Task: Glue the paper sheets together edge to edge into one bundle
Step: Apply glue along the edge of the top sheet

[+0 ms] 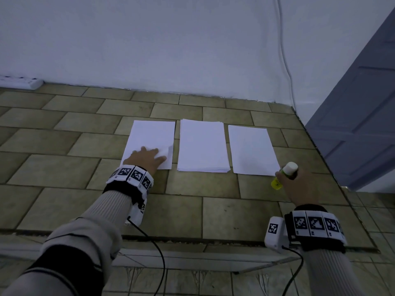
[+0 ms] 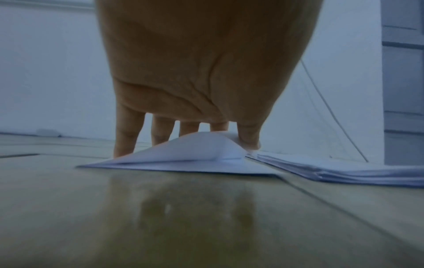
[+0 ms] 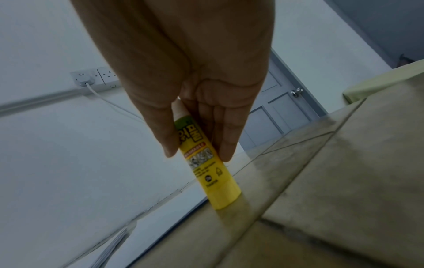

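Note:
Three lots of white paper lie side by side on the tiled surface: a left sheet pile [image 1: 150, 137], a thicker middle stack [image 1: 202, 146] and a right sheet [image 1: 252, 150]. My left hand [image 1: 147, 158] rests on the near end of the left pile. Its thumb [image 2: 249, 139] and fingers [image 2: 125, 137] pinch the top sheet [image 2: 197, 146], which humps up over a flat sheet below. My right hand [image 1: 292, 182] grips a yellow glue stick [image 1: 286, 171] with a white cap on. The glue stick [image 3: 211, 174] stands base-down by the right sheet's near right corner, held by my right hand [image 3: 198, 156].
A white power strip [image 1: 21, 82] lies at the back left against the wall. A cable [image 1: 286, 67] runs down the wall to the back right corner. A grey door [image 1: 363, 124] stands beyond the right edge. The surface's front edge [image 1: 192, 238] is near my wrists.

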Available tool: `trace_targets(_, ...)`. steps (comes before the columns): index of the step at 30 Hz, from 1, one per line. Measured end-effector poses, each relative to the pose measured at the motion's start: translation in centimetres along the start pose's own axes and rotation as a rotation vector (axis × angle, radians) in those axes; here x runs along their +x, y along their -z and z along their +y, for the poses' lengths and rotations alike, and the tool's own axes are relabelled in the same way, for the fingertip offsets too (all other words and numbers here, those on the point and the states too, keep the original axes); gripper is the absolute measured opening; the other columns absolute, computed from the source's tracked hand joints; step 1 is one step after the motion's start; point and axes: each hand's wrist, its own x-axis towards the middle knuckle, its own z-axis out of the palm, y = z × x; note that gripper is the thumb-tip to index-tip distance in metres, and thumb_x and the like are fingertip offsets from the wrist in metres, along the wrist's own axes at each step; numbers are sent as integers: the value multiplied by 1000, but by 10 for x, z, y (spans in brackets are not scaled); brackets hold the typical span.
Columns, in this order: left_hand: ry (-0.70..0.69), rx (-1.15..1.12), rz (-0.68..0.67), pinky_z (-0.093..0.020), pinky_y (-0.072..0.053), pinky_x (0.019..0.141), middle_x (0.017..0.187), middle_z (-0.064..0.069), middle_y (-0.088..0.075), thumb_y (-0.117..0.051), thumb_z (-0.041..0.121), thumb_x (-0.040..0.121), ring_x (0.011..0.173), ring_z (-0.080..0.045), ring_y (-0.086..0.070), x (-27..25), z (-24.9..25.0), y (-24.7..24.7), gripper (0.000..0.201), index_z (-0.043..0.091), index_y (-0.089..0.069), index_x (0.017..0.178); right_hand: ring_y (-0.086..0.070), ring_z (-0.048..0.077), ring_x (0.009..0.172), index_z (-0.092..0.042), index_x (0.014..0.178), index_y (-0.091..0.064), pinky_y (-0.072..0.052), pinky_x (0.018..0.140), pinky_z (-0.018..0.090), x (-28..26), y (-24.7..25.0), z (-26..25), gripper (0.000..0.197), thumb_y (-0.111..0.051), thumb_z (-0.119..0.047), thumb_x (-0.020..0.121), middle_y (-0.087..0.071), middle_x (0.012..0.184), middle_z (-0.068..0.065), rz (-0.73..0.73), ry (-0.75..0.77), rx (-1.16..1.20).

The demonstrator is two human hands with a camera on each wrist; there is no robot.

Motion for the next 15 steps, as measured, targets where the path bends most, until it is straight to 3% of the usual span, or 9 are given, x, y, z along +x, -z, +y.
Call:
trace_targets(3,-10,-68,14,-43,-34,110,157,-11,-28,-31,59,99,137,-33,-37,0,-2,4,64,23,-31,151,-53,26,84,-2,114,-59,-37,69,30,2,-1,2,36,-68,-24,86,-61,97,17,-12,-1,2)
trace_targets(7,-22,-189,140,-38,-40,92,139,-15,-52,-37,51,100,119,-33,-52,-4,-2,13,56,9,-48,136,-51,25,82,0,110,-59,-34,65,29,-1,1,-1,32,-67,-21,87,-56,90,13,-5,0,-16)
trace_targets(10,13,-303,241,-40,-39,93,138,-18,-52,-39,48,101,121,-36,-51,-17,1,27,57,5,-46,137,-49,24,80,3,106,-57,-31,57,28,-3,3,-4,31,-67,-19,87,-54,88,14,1,11,-31)
trace_targets(13,-3,-379,326,-39,-40,84,127,-18,-58,-41,48,100,107,-35,-56,-31,5,45,52,10,-47,134,-51,26,83,3,110,-58,-37,69,31,-1,3,-2,34,-70,-17,85,-59,95,18,-23,10,-27)
trace_targets(15,-118,-454,374,-35,-41,79,114,-12,-62,-46,46,98,95,-28,-56,-43,9,51,45,12,-52,127,-51,26,87,2,114,-57,-39,73,33,1,3,-1,38,-73,-12,82,-60,103,21,-41,9,-44)
